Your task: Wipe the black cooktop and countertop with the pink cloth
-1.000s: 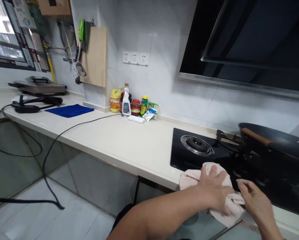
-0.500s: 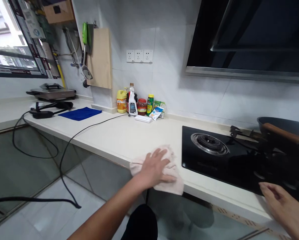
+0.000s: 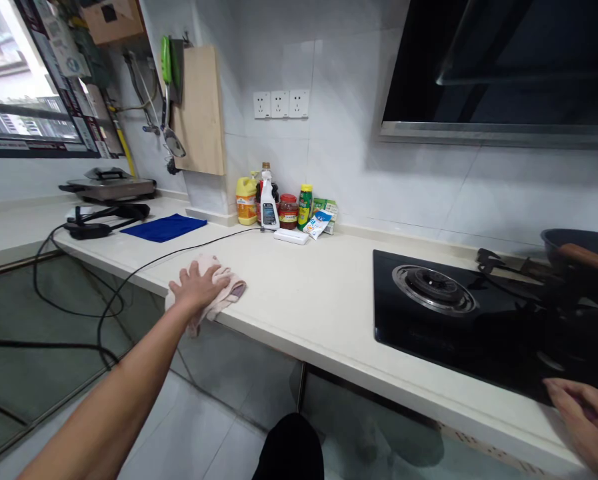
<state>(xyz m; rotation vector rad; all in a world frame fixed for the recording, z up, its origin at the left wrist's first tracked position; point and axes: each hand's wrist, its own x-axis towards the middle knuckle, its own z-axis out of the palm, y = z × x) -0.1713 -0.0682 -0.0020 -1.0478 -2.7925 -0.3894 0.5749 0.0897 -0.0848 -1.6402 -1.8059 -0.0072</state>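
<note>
My left hand (image 3: 199, 290) presses a pale pink cloth (image 3: 211, 310) onto the white countertop (image 3: 299, 287) at its front edge. Its fingers are spread a little and bent over the fabric, and one corner of the cloth hangs past the edge. At the lower right, my right hand (image 3: 586, 413) is loosely curled by the front edge, close to the corner of the black stove (image 3: 443, 340). Nothing shows inside its fingers, and part of it is cut off by the picture's border.
A black cable (image 3: 179, 252) crosses the counter and hangs over its edge. A blue cloth (image 3: 165, 227) lies farther left, near a flat lidded pan (image 3: 111, 185). Several bottles, including a white spray bottle (image 3: 269, 207), line the wall. A wok (image 3: 579, 243) sits at the right.
My left hand has slid the pink cloth leftward along the counter's front edge, away from the stove. My right hand stays by the stove; the view has shifted slightly.
</note>
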